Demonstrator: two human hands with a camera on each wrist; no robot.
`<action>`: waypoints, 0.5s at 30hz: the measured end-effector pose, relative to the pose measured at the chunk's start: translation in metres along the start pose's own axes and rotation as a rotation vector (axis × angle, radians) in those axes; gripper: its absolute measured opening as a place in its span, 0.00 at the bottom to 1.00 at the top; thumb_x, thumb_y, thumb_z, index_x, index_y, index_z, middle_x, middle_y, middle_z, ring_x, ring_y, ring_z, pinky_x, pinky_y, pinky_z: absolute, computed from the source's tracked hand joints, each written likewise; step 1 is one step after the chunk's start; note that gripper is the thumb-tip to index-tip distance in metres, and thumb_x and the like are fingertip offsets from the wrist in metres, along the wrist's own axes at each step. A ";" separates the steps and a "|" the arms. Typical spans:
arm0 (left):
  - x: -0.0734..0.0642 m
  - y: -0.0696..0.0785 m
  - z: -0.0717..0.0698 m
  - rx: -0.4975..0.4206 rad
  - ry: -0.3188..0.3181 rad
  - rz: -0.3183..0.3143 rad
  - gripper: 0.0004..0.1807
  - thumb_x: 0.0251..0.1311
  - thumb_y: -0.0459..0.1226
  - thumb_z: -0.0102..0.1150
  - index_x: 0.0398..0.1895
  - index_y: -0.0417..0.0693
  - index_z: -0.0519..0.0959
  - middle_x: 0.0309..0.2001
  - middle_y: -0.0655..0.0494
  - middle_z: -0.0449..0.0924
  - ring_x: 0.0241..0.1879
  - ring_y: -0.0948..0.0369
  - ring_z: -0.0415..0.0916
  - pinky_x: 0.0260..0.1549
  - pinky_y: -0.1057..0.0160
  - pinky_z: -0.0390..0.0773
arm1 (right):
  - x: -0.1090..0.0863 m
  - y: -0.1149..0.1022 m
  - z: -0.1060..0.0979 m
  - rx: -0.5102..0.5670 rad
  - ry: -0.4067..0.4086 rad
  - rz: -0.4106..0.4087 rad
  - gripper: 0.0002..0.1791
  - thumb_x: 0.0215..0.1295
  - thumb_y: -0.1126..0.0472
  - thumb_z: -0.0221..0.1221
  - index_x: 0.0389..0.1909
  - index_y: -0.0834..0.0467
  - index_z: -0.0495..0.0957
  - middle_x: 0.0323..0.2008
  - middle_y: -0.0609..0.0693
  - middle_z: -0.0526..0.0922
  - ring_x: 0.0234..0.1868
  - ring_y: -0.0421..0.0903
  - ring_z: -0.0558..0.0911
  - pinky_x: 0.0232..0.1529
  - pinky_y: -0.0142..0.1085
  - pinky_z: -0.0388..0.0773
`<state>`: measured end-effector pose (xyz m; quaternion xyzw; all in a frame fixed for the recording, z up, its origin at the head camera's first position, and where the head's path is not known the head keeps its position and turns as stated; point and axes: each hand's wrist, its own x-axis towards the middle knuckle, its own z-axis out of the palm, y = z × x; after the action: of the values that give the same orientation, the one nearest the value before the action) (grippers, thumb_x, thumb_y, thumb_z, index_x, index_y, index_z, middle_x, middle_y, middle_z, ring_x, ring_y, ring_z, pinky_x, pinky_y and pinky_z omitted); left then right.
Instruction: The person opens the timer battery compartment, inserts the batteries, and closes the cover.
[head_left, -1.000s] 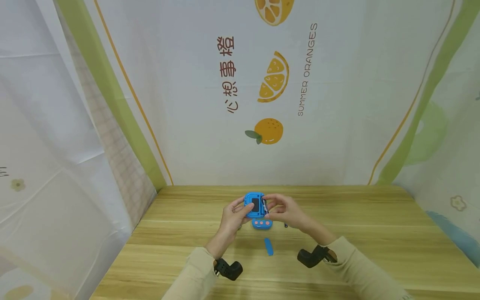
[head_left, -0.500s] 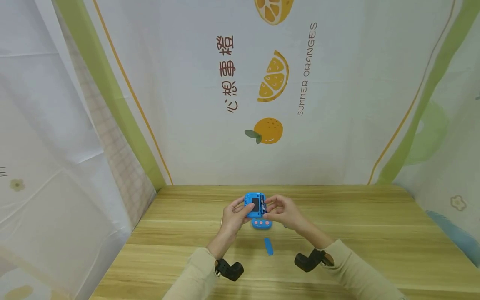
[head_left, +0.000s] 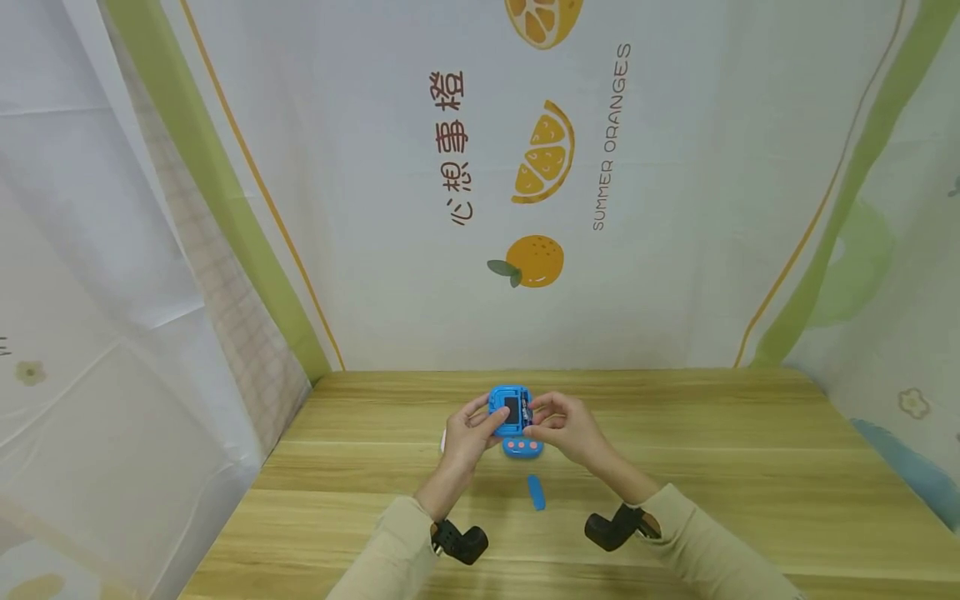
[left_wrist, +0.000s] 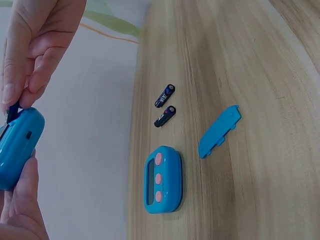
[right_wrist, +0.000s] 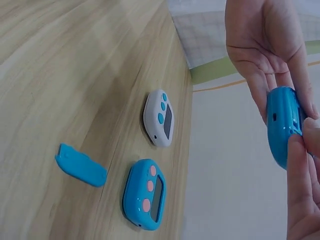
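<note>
My left hand [head_left: 467, 435] holds a small blue digital timer [head_left: 506, 395] above the table, its back turned up and its battery compartment uncovered. At the compartment, on the timer's right side, my right hand [head_left: 567, 427] pinches a dark battery [head_left: 527, 408] between thumb and fingers. In the left wrist view the end of that battery [left_wrist: 13, 113] sticks up a little at the timer's edge. How deep it sits in the slot is hidden by the fingers. The blue battery cover [head_left: 536, 492] lies loose on the table nearer to me.
A second blue timer [left_wrist: 169, 180] with pink buttons lies beneath my hands. Two dark batteries [left_wrist: 165, 96] are beside it. A white timer [right_wrist: 159, 118] with blue buttons lies to its left. The wooden table [head_left: 712, 467] ends at a hanging cloth [head_left: 390, 275].
My right hand has moved slightly left, bringing the battery from the timer's edge down into the compartment area. The left hand and timer have hardly moved.
</note>
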<state>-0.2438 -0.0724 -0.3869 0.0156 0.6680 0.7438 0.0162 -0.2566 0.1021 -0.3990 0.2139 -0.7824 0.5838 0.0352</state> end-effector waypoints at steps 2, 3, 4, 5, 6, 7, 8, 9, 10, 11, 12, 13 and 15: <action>0.004 -0.005 -0.002 -0.009 -0.001 -0.007 0.29 0.55 0.37 0.59 0.58 0.33 0.64 0.45 0.37 0.75 0.35 0.56 0.79 0.36 0.62 0.79 | 0.000 0.000 0.000 0.000 0.004 -0.001 0.19 0.49 0.66 0.64 0.42 0.69 0.72 0.30 0.56 0.76 0.26 0.46 0.79 0.25 0.31 0.78; 0.006 -0.008 -0.003 -0.011 -0.002 -0.009 0.30 0.54 0.37 0.59 0.58 0.34 0.63 0.45 0.37 0.75 0.36 0.55 0.79 0.36 0.62 0.79 | 0.000 0.000 0.000 0.000 0.006 0.000 0.20 0.49 0.66 0.64 0.43 0.69 0.71 0.31 0.57 0.75 0.26 0.46 0.79 0.26 0.30 0.77; 0.007 -0.009 -0.003 -0.012 -0.005 -0.008 0.31 0.54 0.38 0.59 0.59 0.34 0.63 0.45 0.37 0.75 0.36 0.55 0.79 0.36 0.62 0.79 | 0.000 -0.001 0.000 0.005 0.007 0.002 0.22 0.49 0.67 0.64 0.45 0.69 0.71 0.33 0.58 0.75 0.27 0.46 0.79 0.26 0.30 0.77; 0.007 -0.010 -0.004 -0.013 -0.008 -0.010 0.31 0.54 0.39 0.60 0.59 0.34 0.63 0.45 0.37 0.75 0.36 0.55 0.79 0.36 0.62 0.79 | 0.000 -0.002 -0.001 0.011 0.003 -0.005 0.24 0.49 0.68 0.64 0.47 0.69 0.69 0.35 0.60 0.74 0.27 0.47 0.79 0.26 0.30 0.78; 0.007 -0.011 -0.004 -0.013 -0.013 -0.012 0.32 0.54 0.40 0.60 0.59 0.34 0.63 0.45 0.37 0.75 0.37 0.55 0.79 0.36 0.62 0.79 | -0.001 -0.005 -0.002 0.014 -0.004 -0.015 0.26 0.49 0.69 0.64 0.50 0.69 0.68 0.37 0.63 0.74 0.27 0.48 0.79 0.27 0.31 0.78; 0.007 -0.011 -0.004 -0.011 -0.017 -0.012 0.32 0.53 0.40 0.60 0.59 0.35 0.63 0.45 0.38 0.76 0.37 0.55 0.79 0.36 0.62 0.78 | -0.001 -0.007 -0.003 0.013 -0.012 -0.029 0.28 0.48 0.70 0.64 0.53 0.69 0.66 0.40 0.65 0.74 0.27 0.49 0.79 0.28 0.31 0.78; 0.007 -0.011 -0.005 -0.009 -0.022 -0.012 0.32 0.53 0.41 0.60 0.59 0.35 0.63 0.45 0.38 0.76 0.37 0.55 0.79 0.36 0.62 0.78 | -0.001 -0.010 -0.004 0.004 -0.024 -0.048 0.31 0.48 0.71 0.63 0.55 0.69 0.64 0.42 0.67 0.73 0.28 0.50 0.80 0.29 0.32 0.79; 0.007 -0.011 -0.005 -0.006 -0.027 -0.012 0.32 0.53 0.41 0.60 0.59 0.36 0.63 0.44 0.39 0.76 0.37 0.55 0.79 0.36 0.62 0.78 | -0.001 -0.013 -0.006 -0.011 -0.040 -0.074 0.32 0.48 0.72 0.63 0.57 0.69 0.63 0.44 0.68 0.73 0.28 0.51 0.80 0.30 0.32 0.79; 0.007 -0.011 -0.005 -0.005 -0.031 -0.016 0.32 0.53 0.41 0.60 0.59 0.36 0.64 0.43 0.39 0.77 0.37 0.55 0.79 0.36 0.62 0.78 | -0.001 -0.016 -0.008 -0.030 -0.060 -0.105 0.33 0.48 0.73 0.62 0.58 0.70 0.62 0.45 0.70 0.73 0.28 0.51 0.80 0.30 0.33 0.79; 0.007 -0.010 -0.005 -0.006 -0.036 -0.022 0.32 0.53 0.41 0.60 0.59 0.38 0.64 0.43 0.40 0.77 0.36 0.56 0.79 0.36 0.63 0.78 | -0.001 -0.018 -0.009 -0.052 -0.080 -0.130 0.33 0.49 0.73 0.62 0.58 0.71 0.61 0.45 0.70 0.73 0.29 0.52 0.80 0.31 0.33 0.79; 0.007 -0.010 -0.005 -0.006 -0.039 -0.026 0.31 0.53 0.41 0.61 0.59 0.38 0.65 0.42 0.40 0.78 0.36 0.56 0.79 0.36 0.63 0.78 | -0.001 -0.020 -0.010 -0.077 -0.097 -0.150 0.33 0.49 0.73 0.62 0.58 0.72 0.61 0.45 0.70 0.74 0.29 0.52 0.80 0.31 0.33 0.79; 0.006 -0.010 -0.005 -0.005 -0.041 -0.030 0.31 0.52 0.41 0.61 0.59 0.39 0.65 0.41 0.40 0.78 0.35 0.56 0.79 0.36 0.63 0.78 | -0.001 -0.021 -0.012 -0.099 -0.113 -0.167 0.33 0.50 0.72 0.62 0.58 0.72 0.61 0.44 0.69 0.75 0.29 0.51 0.80 0.31 0.33 0.79; 0.006 -0.010 -0.005 -0.001 -0.047 -0.034 0.31 0.52 0.41 0.61 0.59 0.39 0.66 0.40 0.41 0.79 0.34 0.57 0.79 0.35 0.62 0.79 | 0.000 -0.022 -0.014 -0.117 -0.146 -0.183 0.32 0.51 0.72 0.61 0.57 0.73 0.61 0.41 0.68 0.76 0.30 0.52 0.80 0.32 0.33 0.79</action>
<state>-0.2502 -0.0764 -0.3972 0.0216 0.6674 0.7431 0.0443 -0.2507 0.1098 -0.3748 0.3238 -0.7929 0.5143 0.0436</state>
